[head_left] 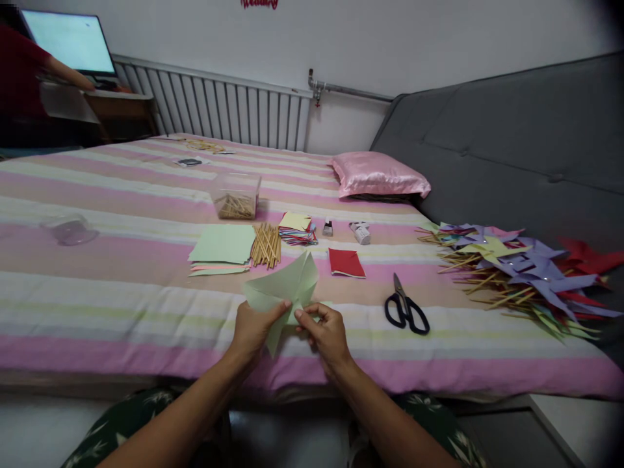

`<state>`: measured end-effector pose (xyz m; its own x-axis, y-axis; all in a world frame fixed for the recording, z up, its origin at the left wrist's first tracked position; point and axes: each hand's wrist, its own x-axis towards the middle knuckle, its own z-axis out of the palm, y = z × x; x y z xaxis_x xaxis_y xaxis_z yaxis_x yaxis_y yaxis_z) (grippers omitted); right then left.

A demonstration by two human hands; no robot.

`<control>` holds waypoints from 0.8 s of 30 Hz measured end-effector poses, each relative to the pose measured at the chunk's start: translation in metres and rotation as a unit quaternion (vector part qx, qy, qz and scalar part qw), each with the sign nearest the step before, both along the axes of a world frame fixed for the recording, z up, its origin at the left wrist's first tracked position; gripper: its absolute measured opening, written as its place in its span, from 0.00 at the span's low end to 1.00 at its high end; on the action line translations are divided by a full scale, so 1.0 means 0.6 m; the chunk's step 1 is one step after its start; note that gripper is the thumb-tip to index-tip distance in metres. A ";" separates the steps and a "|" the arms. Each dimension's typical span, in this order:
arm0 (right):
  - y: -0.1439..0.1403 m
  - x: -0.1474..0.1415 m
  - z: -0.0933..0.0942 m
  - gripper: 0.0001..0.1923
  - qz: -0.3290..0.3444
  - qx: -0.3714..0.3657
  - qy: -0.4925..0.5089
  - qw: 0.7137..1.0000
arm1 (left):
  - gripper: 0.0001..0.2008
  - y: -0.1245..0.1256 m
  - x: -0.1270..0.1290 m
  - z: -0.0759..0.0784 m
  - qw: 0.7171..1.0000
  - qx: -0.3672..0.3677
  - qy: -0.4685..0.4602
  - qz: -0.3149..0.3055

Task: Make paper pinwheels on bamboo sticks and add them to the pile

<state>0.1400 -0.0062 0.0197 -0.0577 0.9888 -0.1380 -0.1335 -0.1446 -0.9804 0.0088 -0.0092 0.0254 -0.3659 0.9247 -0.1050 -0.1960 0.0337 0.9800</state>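
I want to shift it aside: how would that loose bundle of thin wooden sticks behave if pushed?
The bundle of thin wooden sticks lies unbound on the striped bedsheet, so it would probably scatter. The sticks look round and light, likely to roll.

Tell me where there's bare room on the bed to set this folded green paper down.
Free: the striped bedspread left of your left hand, below the green sheets; also between your right hand and the scissors. Crowded: around the sticks, red paper and the pinwheel pile.
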 end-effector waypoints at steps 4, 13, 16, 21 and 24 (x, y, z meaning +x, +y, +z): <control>0.000 -0.002 -0.001 0.17 -0.007 0.023 -0.006 1.000 | 0.17 0.000 0.001 0.003 1.000 -0.011 0.007 0.004; 0.007 -0.004 -0.010 0.14 -0.067 0.127 -0.083 0.986 | 0.19 0.003 0.000 -0.001 1.000 -0.013 0.024 0.013; 0.007 -0.004 -0.012 0.13 -0.064 0.120 -0.079 0.988 | 0.19 0.002 0.001 0.001 0.999 -0.010 0.043 0.010; 0.006 -0.004 -0.006 0.13 -0.061 0.106 -0.077 0.989 | 0.19 0.000 0.003 0.006 0.999 -0.006 0.038 0.001; 0.006 -0.004 -0.003 0.13 -0.070 0.111 -0.081 0.988 | 0.19 -0.001 0.004 0.008 0.999 -0.006 0.042 0.001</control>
